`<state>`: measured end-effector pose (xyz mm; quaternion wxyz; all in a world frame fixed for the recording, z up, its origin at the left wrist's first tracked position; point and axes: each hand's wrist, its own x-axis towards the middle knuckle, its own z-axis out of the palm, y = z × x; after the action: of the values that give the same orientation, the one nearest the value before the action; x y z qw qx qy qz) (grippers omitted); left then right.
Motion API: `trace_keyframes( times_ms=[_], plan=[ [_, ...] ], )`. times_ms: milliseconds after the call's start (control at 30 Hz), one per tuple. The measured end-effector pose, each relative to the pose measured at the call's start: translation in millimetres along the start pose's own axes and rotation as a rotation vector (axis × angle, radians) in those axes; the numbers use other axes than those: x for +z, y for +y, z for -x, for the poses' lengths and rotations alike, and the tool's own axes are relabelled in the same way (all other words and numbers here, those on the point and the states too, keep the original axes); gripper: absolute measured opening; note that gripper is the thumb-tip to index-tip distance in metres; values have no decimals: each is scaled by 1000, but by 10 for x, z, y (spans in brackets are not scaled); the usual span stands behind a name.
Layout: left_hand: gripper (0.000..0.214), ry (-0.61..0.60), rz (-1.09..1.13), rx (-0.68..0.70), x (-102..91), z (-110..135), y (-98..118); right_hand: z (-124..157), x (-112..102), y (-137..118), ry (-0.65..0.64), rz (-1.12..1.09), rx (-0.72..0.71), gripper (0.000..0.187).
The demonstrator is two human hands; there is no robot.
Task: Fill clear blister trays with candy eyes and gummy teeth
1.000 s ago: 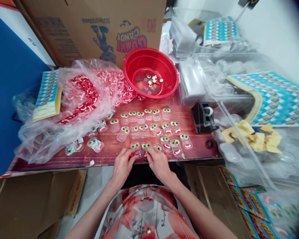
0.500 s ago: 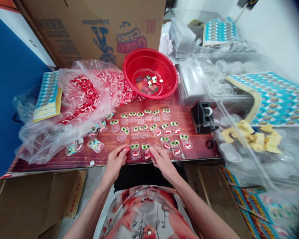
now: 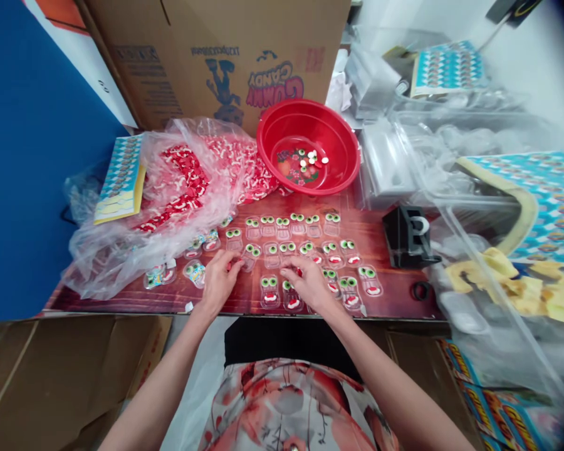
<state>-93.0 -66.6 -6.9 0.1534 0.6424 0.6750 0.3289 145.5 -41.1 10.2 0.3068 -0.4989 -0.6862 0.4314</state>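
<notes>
My left hand (image 3: 220, 280) is closed, with a red gummy candy (image 3: 229, 266) between thumb and fingertips. It hovers by the left end of the rows of small clear plastic trays. My right hand (image 3: 309, 283) has its fingers pinched round another bit of red gummy candy (image 3: 299, 272), mostly covered by the fingers. Beneath and beside it are trays with green eye gummies; one front tray (image 3: 269, 292) also contains red-and-white gummy lips. A neighbouring front tray (image 3: 292, 297) has eyes and lips too, partly behind the right hand. Trays farther back contain eyes only.
A large plastic bag of red-and-white gummies (image 3: 183, 181) lies at left. Behind the trays stands a red basin (image 3: 352, 156) with a few eye gummies. A black tape dispenser (image 3: 407, 241), tape roll (image 3: 420, 290) and clear bins are at right; a cardboard box (image 3: 183, 81) stands behind.
The view has shifted, so the table sits farther right. Both hands have moved away from the front edge; the right has lifted off the second front tray, whose lips gummy shows more fully.
</notes>
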Motion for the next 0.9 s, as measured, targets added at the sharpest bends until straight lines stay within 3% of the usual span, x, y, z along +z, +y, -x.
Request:
trace_keyframes(
  times_ms=[267, 367, 467, 667, 900],
  plan=[
    [17, -137, 24, 202, 60, -22, -109, -238, 128, -52, 1, 265, -81, 24],
    [18, -161, 88, 170, 25, -4, -108, -280, 146, -31, -32, 307, -108, 30],
    [18, -112, 121, 90, -7, 13, -102, -295, 172, 1, -44, 291, -154, 36],
    [21, -58, 36, -41, -9, 55, -116, -310, 228, 91, -47, 304, -219, 36],
    [17, -77, -39, -30, 32, 55, -102, -280, 192, 88, -115, 513, -217, 30]
  ],
)
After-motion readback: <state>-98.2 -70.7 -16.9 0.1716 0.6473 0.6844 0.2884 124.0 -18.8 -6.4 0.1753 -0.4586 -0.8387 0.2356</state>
